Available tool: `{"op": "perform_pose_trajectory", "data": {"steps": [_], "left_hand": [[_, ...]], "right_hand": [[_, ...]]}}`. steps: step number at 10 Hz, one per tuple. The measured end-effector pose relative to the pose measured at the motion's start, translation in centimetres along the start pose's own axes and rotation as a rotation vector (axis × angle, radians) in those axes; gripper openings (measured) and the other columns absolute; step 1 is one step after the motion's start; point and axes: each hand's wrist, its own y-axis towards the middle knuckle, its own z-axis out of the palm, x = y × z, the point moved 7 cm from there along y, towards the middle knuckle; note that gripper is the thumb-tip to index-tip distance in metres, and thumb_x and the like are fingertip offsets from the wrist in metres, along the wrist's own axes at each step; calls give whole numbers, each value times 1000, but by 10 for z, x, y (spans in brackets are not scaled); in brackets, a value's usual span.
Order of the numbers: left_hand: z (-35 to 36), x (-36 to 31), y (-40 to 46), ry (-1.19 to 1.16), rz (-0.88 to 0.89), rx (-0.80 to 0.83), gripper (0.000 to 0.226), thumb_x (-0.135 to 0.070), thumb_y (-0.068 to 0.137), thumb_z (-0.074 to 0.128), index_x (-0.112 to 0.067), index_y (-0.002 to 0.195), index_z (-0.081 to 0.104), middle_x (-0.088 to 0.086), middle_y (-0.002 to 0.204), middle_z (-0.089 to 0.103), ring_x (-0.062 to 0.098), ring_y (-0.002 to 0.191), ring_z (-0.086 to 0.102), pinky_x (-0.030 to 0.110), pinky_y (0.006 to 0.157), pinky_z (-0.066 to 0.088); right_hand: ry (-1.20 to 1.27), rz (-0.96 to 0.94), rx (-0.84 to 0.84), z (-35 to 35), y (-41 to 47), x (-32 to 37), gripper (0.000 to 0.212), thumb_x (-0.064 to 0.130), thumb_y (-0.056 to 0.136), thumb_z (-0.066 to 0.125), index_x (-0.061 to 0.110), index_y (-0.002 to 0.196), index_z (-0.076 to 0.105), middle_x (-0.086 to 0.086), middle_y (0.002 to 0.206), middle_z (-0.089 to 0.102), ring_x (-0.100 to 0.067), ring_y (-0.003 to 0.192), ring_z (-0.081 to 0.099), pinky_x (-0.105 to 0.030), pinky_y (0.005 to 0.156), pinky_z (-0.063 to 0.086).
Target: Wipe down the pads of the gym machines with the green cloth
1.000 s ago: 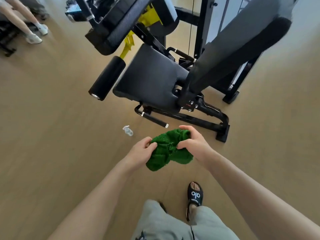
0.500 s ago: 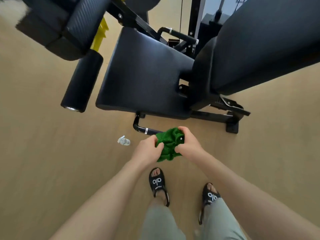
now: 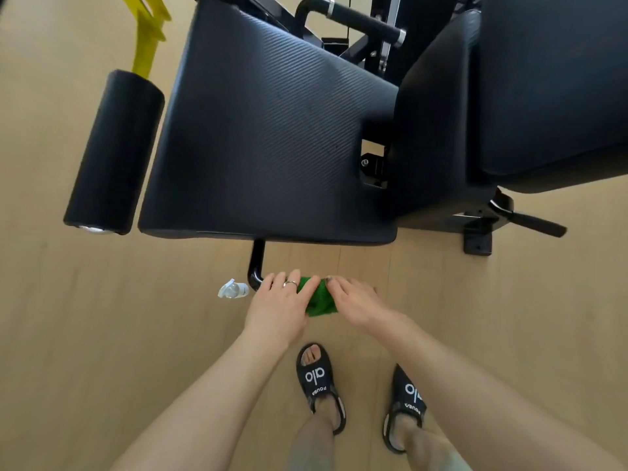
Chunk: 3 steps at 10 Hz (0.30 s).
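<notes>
Head view, looking straight down: a green cloth (image 3: 319, 300) is bunched small between two hands, held in the air above a pale wood floor (image 3: 102, 334), just in front of the near edge of a wide black seat pad (image 3: 268, 130). The left hand (image 3: 278, 307) covers the cloth's left side, fingers lying fairly straight over it with a ring on one finger; whether they actually clasp the cloth underneath cannot be told. The right hand (image 3: 356, 304) covers the right side the same way — fingers extended over the cloth, grasp hidden. Only a strip of green shows between them.

Beyond the hands, the seat pad fills the middle of the view, ribbed in texture. A black roller pad (image 3: 115, 151) lies alongside its left edge, with a yellow lever (image 3: 147, 32) behind it. At right, a large back pad (image 3: 543, 90) rises beside the seat. A black frame tube (image 3: 256, 266) curves down to the floor just left of the left hand, and a small clear bottle (image 3: 233, 289) lies on the floor beside it. Below — two feet in black sandals (image 3: 317, 379).
</notes>
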Motion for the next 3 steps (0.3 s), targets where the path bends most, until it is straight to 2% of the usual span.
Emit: {"op": "perform_pose_trajectory", "data": {"steps": [1, 2, 3], "left_hand": [[-3, 1, 1, -3, -4, 10, 67, -38, 102, 42, -28, 162, 12, 11, 166, 26, 31, 150, 26, 44, 126, 12], [-22, 5, -8, -57, -5, 44, 76, -42, 99, 45, -29, 163, 7, 10, 169, 19, 30, 156, 14, 45, 128, 5], [-45, 8, -23, -90, 20, 67, 80, -45, 98, 48, -31, 163, 4, 9, 171, 16, 28, 157, 11, 43, 128, 5]], "right_hand": [[91, 25, -55, -14, -7, -3, 55, 50, 104, 14, 34, 154, 29, -2, 157, 39, -25, 144, 33, -53, 119, 20], [326, 34, -167, -50, -41, -2, 53, 43, 108, 20, 23, 155, 32, 0, 157, 40, -19, 144, 35, -38, 118, 25], [490, 61, -232, -74, -77, -2, 49, 36, 110, 24, 14, 149, 41, -4, 148, 49, -18, 134, 44, -29, 106, 32]]}}
